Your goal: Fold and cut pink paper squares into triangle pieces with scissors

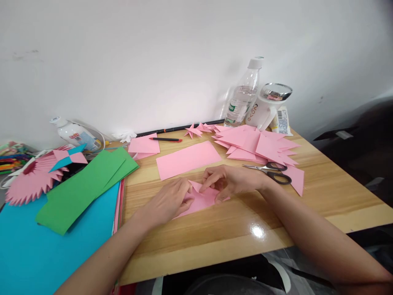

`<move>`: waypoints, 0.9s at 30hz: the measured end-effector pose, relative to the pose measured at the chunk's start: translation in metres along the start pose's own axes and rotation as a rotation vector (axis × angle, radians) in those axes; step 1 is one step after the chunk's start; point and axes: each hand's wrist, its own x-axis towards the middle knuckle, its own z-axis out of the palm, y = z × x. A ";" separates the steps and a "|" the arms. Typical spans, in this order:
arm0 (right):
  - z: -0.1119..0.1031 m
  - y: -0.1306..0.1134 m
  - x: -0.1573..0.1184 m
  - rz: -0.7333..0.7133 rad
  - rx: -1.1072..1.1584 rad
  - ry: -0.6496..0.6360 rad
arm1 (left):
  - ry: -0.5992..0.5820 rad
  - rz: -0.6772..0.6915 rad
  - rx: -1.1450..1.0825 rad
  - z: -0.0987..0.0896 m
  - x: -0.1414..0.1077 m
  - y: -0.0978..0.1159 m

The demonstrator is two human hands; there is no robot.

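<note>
From my feed, the pink paper sheet (199,200) sits right between both hands, long axis roughly left-right. Left hand (173,196) curls at its left end, can't tell if pinching; right hand (229,180) touches it, thumb and forefinger spread.

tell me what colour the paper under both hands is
The paper is plain pink, seen best in the head view.
</note>
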 end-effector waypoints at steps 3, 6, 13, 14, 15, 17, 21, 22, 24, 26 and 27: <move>0.001 0.004 0.002 -0.010 -0.019 -0.002 | 0.043 0.047 0.012 0.000 0.000 -0.001; 0.004 0.008 0.005 -0.012 -0.045 0.045 | 0.096 0.182 0.090 0.003 0.001 -0.004; 0.013 0.008 0.009 0.011 0.040 0.146 | 0.121 0.206 0.106 0.008 0.001 -0.007; 0.013 0.007 0.009 -0.008 0.005 0.137 | 0.118 0.194 0.081 0.008 0.001 -0.006; 0.012 0.007 0.009 -0.030 -0.032 0.129 | 0.106 0.188 0.057 0.007 0.001 -0.005; 0.012 0.008 0.010 -0.066 -0.088 0.111 | 0.067 0.177 0.014 0.006 0.001 -0.003; 0.010 0.009 0.010 -0.098 -0.130 0.088 | -0.018 0.037 -0.058 0.001 0.000 0.002; 0.011 0.009 0.010 -0.097 -0.136 0.086 | -0.025 0.010 -0.069 0.001 -0.001 0.003; 0.011 0.010 0.010 -0.094 -0.138 0.091 | -0.032 -0.009 -0.071 0.001 -0.001 0.003; 0.012 0.011 0.011 -0.098 -0.140 0.105 | -0.026 0.015 -0.051 0.004 -0.001 0.002; 0.012 0.011 0.011 -0.103 -0.147 0.111 | -0.015 0.037 -0.037 0.006 0.000 0.001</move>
